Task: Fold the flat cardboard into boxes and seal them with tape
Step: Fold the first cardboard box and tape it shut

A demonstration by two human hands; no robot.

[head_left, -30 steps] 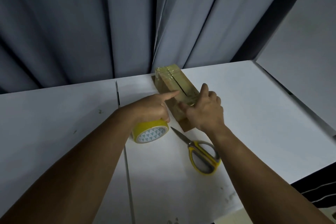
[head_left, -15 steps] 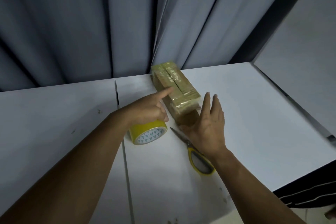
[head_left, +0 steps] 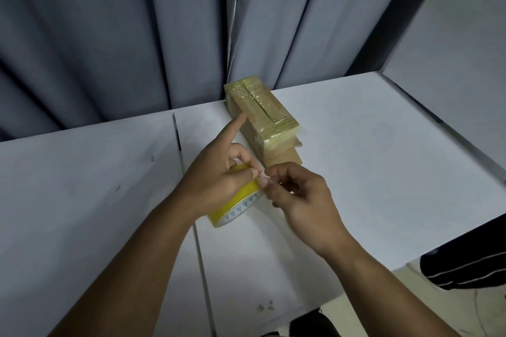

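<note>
Both bare forearms reached forward and met at centre. The left hand (head_left: 219, 180) curled downward, its index finger pointing straight out and the others bent. The right hand (head_left: 298, 194) faced it, thumb and forefinger pinched, fingertips nearly touching the left's

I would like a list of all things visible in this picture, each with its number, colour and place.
cardboard box: one, brown with yellowish tape, far middle of the table, by the curtain
flat cardboard: one piece, brown, under the box's near end
tape roll: one, yellow, held above the table
table: one, white, across the view
curtain: one, grey, behind the table
left hand: one, holding the tape roll
right hand: one, fingertips pinching at the roll's edge
</note>
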